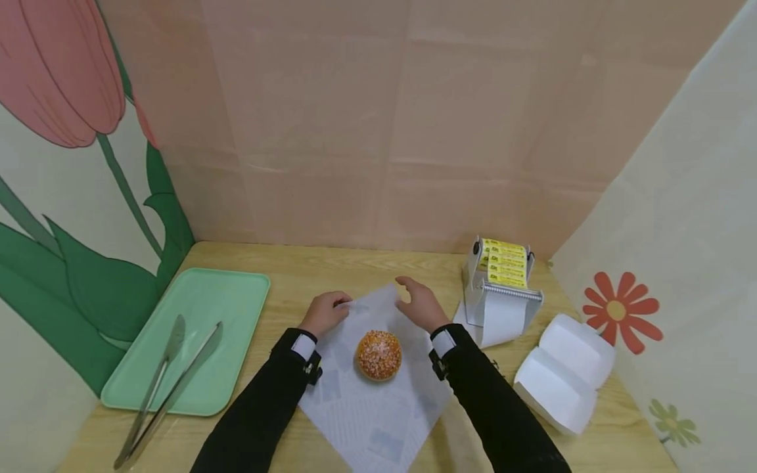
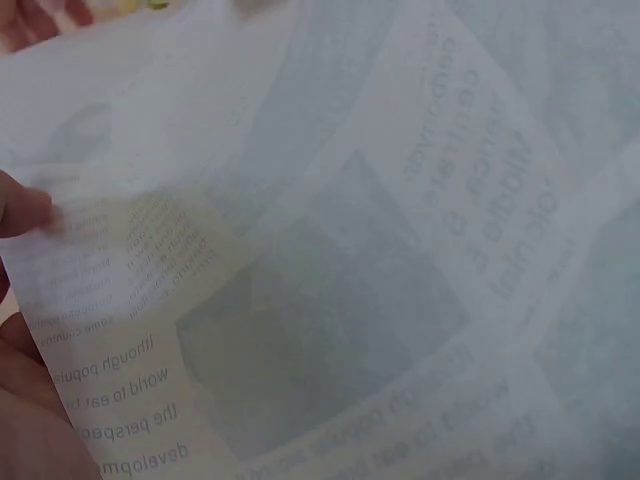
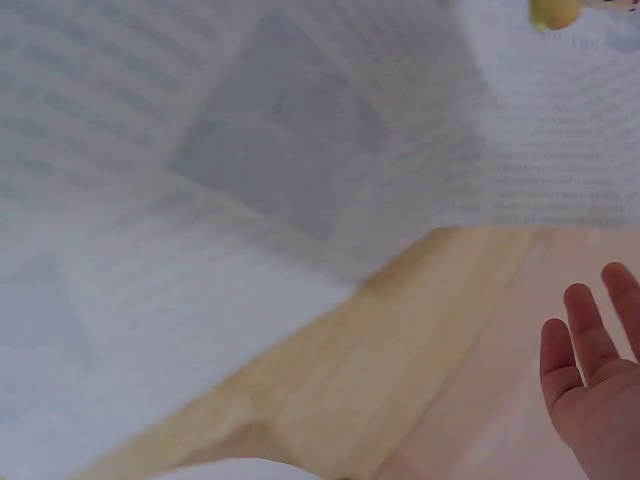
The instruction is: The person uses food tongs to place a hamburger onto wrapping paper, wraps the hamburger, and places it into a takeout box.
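1. My left hand (image 1: pixel 325 313) pinches the printed paper (image 1: pixel 337 394) by its edge; it looks light, limp, best held by corners.
2. The seeded bun (image 1: pixel 378 355) on it, between my hands, looks soft; cup its sides.
3. My right hand (image 1: pixel 423 305), fingers apart, holds nothing.

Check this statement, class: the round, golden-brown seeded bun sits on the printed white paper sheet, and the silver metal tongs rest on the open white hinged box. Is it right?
No: the silver metal tongs rest on the pale green rectangular tray, as the head view shows. The rest stands.
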The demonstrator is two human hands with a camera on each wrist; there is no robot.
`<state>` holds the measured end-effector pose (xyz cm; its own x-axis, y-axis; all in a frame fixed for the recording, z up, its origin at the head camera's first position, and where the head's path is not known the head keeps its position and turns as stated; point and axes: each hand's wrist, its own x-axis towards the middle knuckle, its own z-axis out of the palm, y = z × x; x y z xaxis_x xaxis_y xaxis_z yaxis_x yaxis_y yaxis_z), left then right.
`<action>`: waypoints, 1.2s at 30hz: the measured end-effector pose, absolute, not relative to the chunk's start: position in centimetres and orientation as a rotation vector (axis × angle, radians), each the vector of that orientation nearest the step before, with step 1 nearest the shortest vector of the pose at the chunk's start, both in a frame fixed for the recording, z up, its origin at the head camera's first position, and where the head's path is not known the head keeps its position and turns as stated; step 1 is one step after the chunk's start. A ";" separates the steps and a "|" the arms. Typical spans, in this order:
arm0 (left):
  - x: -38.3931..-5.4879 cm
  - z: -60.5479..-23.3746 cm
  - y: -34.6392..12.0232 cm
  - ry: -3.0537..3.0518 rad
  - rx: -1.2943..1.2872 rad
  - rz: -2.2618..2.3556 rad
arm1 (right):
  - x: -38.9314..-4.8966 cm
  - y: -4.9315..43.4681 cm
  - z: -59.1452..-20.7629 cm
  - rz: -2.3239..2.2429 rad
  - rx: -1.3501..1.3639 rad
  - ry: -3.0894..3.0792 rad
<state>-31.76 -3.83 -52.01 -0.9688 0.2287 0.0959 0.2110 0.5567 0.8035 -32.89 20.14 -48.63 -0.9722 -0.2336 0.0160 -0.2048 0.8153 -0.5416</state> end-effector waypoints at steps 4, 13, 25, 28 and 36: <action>-31.3 -51.4 -4.0 2.746 0.448 1.446 | -32.6 18.8 -47.3 -0.725 -0.647 2.973; -29.9 -49.5 -4.1 2.710 0.556 1.442 | -29.9 18.4 -44.7 -0.492 -1.187 3.013; -26.4 -48.0 -2.6 2.722 0.976 1.228 | -25.9 18.7 -44.9 -0.360 -1.500 2.934; -25.9 -48.3 -2.3 2.717 1.008 1.153 | -24.9 18.6 -45.4 -0.335 -1.608 2.928; -24.6 -49.6 -2.2 2.802 1.186 0.937 | -23.2 18.9 -47.5 -0.353 -1.664 2.920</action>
<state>-24.63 -2.16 -49.61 -0.7219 0.6427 0.2563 0.6676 0.5497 0.5021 -23.20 18.91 -47.48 -0.4940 -0.8143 0.3048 -0.8634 0.5006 -0.0620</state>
